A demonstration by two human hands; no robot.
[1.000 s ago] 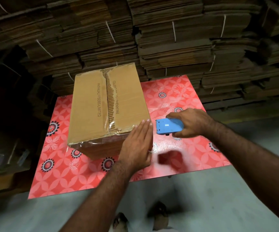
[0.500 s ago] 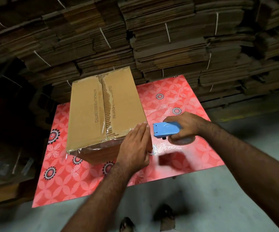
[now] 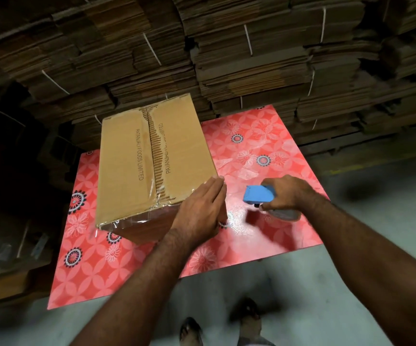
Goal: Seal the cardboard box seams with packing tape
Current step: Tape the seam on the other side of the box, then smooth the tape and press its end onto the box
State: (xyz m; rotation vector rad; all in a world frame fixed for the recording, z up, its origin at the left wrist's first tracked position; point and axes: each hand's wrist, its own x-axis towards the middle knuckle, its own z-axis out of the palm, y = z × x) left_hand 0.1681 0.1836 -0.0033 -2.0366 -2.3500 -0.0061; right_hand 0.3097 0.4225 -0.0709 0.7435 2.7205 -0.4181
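I'm looking down at the cardboard box [image 3: 152, 161], which sits on the red floral table [image 3: 271, 151] toward its left half, top flaps closed. Clear tape [image 3: 155, 193] glints along the centre seam at the box's near end and wraps over the near edge onto the front face. My left hand [image 3: 202, 211] lies flat against the box's near right corner — fingers straight and together, pressing the cardboard, gripping nothing. It covers that corner and part of the front face, so I can't see how the tape ends there.

Just right of the box, clear of it, my right hand [image 3: 286, 193] is curled around the blue tape dispenser [image 3: 256, 194], holding it above the tabletop. A blurred grey roll [image 3: 285, 214] shows under the hand; I can't tell whether any tape runs from it to the box.

Beyond the box, behind the table's far edge, stand tall stacks of flattened cartons [image 3: 226, 58] tied with white straps — they fill the whole background. Left of the box it's dark, with dim shelves I can't read. Nearer than the box, past the table's near edge, there's grey floor [image 3: 301, 283] and two sandalled feet [image 3: 192, 330].
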